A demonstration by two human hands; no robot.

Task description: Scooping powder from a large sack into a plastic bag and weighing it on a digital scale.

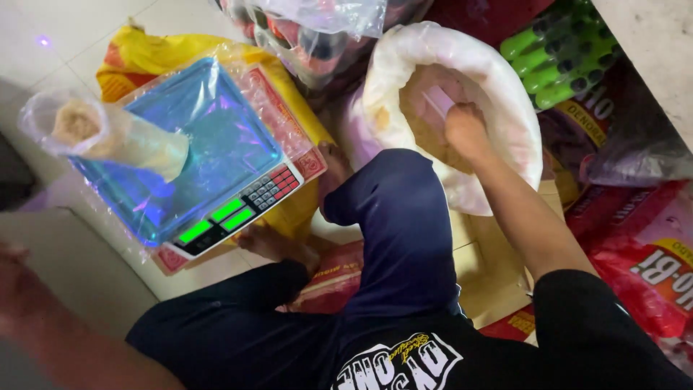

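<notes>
My right hand (pixel 465 130) reaches into an open white sack (pixel 505 87) of pale grain and is closed on a pale scoop (pixel 435 101) half buried in the grain. My left hand (pixel 14 263) is a blur at the lower left edge, low beside the scale, and its fingers cannot be made out. A clear plastic bag (pixel 108 133) partly filled with the same grain stands on the blue, plastic-wrapped platform of an electronic scale (pixel 216 137) with lit green displays and a keypad. My knee in dark trousers (pixel 401 217) lies between the scale and the sack.
The scale rests on a yellow sack (pixel 144 50). A pack of green bottles (pixel 559 54) is at top right, red packages (pixel 650 267) at right, a clear bag of goods (pixel 310 29) at top, cardboard (pixel 484 267) under my arm, and white floor tiles (pixel 65 29) at left.
</notes>
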